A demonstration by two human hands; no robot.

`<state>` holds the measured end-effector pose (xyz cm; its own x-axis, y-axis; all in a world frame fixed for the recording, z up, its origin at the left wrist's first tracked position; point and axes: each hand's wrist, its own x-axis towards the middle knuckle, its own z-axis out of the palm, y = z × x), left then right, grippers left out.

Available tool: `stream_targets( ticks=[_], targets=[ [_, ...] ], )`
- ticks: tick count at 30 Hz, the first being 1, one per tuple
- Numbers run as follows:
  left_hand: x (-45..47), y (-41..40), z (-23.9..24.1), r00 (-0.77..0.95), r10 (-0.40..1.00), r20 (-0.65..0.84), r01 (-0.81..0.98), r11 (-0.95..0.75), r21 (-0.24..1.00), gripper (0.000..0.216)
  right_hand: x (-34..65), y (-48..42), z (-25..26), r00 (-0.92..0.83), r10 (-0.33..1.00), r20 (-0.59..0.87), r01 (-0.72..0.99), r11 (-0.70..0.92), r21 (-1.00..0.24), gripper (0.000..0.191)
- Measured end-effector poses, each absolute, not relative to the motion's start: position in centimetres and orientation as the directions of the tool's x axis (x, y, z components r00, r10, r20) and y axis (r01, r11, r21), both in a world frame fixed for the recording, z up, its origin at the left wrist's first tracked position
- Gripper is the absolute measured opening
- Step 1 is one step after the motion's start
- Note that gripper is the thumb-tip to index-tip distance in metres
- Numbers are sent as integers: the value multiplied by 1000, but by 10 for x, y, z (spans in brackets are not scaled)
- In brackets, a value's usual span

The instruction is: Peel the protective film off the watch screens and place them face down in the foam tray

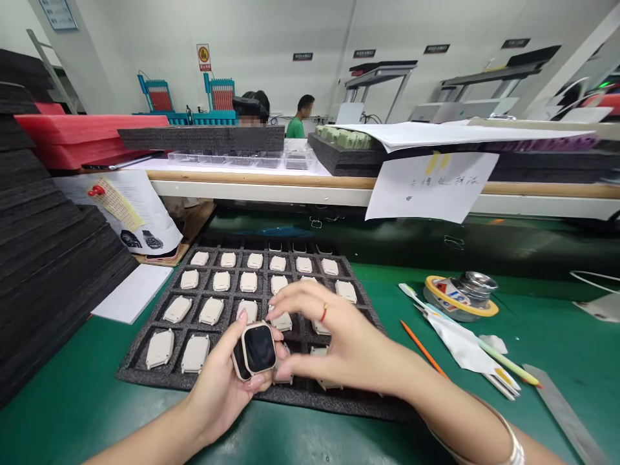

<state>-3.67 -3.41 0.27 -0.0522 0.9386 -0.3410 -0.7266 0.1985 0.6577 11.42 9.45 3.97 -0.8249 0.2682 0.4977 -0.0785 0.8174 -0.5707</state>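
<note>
The left hand curls around two square, black-faced, gold-rimmed watch cases; the right hand, spread wide, hovers empty alongside!

Two squarish watches with rounded corners sit overlapped, one against the other, in the left hand. The front watch has a dark, glossy screen in a pale gold rim, its face turned up and slightly tilted. The rear watch shows only a dark strip and pale rim along its left and lower edges.
</note>
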Motion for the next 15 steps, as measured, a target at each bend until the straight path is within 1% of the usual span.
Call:
stream_targets(
  ticks=[1, 2, 5, 9, 10, 12, 15],
  targets=[
    [-37, -34, 3, -47, 936, -349, -745, 200, 637, 47, 113, 86, 40, -837, 227, 498, -136, 795, -591, 44],
    [-36, -33, 3, -48, 933, -355, -757, 198, 623, 45, 111, 79, 39, -847, 210, 488, -161, 774, -612, 40],
    [-36, -32, 5, -48, 929, -367, -781, 195, 593, 46, 106, 69, 31, -832, 244, 498, -182, 729, -660, 19],
    [-34, -33, 8, -1, 953, -304, -796, 183, 577, 45, 104, 69, 25, -745, 297, 598, -233, 724, -649, 9],
    [-34, -33, 8, 8, 957, -292, -796, 182, 577, 44, 104, 69, 26, -720, 327, 612, -239, 711, -661, 8],
    [-35, -34, 8, 15, 959, -284, -781, 189, 595, 43, 104, 70, 28, -653, 432, 622, -244, 658, -712, 7],
    [-36, -36, 8, 29, 963, -269, -733, 203, 649, 48, 104, 72, 34, -539, 626, 564, -298, 485, -822, 13]
  ],
)
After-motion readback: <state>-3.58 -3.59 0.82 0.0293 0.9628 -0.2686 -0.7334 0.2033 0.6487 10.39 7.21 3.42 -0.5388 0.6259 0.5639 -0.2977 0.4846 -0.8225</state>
